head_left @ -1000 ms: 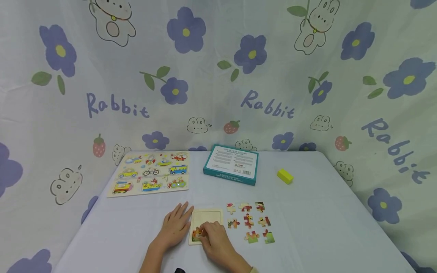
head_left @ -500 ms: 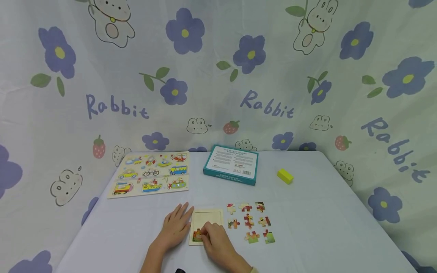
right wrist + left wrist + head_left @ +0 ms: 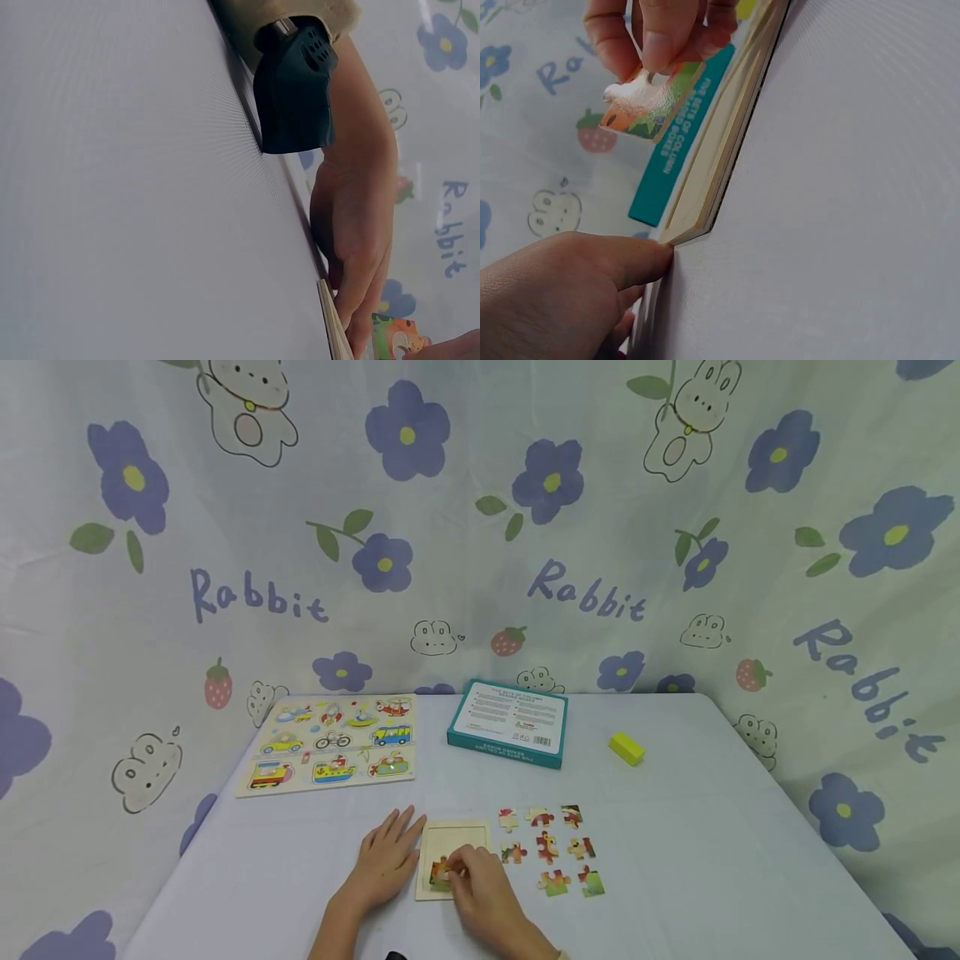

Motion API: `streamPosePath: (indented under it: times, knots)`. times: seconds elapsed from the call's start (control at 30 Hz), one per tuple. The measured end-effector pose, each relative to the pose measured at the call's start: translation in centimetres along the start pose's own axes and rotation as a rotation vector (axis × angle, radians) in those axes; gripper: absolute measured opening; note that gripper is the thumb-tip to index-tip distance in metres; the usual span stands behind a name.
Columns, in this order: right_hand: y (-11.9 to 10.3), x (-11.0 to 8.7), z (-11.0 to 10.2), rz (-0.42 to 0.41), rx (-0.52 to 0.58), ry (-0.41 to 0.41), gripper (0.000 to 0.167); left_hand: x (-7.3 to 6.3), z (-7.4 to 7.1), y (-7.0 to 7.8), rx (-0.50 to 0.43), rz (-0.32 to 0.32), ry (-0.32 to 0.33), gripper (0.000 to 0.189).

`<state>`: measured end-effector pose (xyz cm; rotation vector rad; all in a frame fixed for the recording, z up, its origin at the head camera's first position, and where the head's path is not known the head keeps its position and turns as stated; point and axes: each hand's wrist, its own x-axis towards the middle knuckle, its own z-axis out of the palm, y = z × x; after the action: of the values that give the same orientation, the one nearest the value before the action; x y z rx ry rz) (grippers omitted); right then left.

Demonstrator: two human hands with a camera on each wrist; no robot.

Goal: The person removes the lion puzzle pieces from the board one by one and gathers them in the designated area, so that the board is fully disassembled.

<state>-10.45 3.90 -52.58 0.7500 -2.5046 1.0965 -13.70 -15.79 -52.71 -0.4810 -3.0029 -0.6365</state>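
Note:
My right hand point(image 3: 483, 885) pinches a jigsaw puzzle piece point(image 3: 439, 874) over the lower left part of a shallow wooden puzzle tray point(image 3: 457, 837). In the left wrist view the puzzle piece point(image 3: 649, 105) shows a glossy orange, green and white print, held up by its upper edge between thumb and fingers and apart from the tray. My left hand point(image 3: 384, 860) lies with fingers extended along the tray's left side, its thumb point(image 3: 641, 259) touching the tray's edge. Several loose puzzle pieces point(image 3: 547, 847) lie in rough rows right of the tray.
A pegged vehicle puzzle board point(image 3: 326, 747) lies at the back left. Behind the tray is a teal and white box point(image 3: 510, 722), with a yellow block point(image 3: 626, 748) farther right. A patterned curtain point(image 3: 465, 552) hangs behind the white table point(image 3: 690, 860).
The right hand has shifted slightly to the right with the puzzle piece, which stays over the tray's lower left. The left hand and the loose pieces have not visibly moved.

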Motion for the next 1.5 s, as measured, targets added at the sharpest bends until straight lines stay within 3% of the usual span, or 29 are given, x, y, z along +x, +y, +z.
streamPosePath:
  times: [0.27, 0.6, 0.8, 1.1, 1.33, 1.5]
  knots:
    - [0.5, -0.1, -1.0, 0.103, 0.052, -0.001, 0.019, 0.0, -0.2, 0.2, 0.001, -0.007, -0.008, 0.048]
    - [1.1, -0.2, -2.3, 0.138, 0.081, 0.037, 0.019, -0.1, -0.4, 0.4, -0.012, -0.010, -0.019, 0.048]
    - [1.5, -0.5, -2.7, 0.127, 0.053, 0.070, 0.022, -0.1, -0.4, 0.4, -0.010, -0.017, -0.025, 0.048]
    - [1.6, -0.7, -3.9, 0.310, 0.036, 0.034, 0.018, -0.1, -0.2, 0.4, -0.001, -0.007, -0.004, 0.048]
    - [2.2, -1.5, -4.6, 0.299, 0.009, 0.067, 0.019, 0.0, -0.1, 0.3, -0.002, 0.001, -0.003, 0.047]
    - [2.5, -2.2, -5.0, 0.368, -0.032, 0.045, 0.018, 0.0, -0.1, 0.2, 0.013, -0.001, -0.005, 0.047]
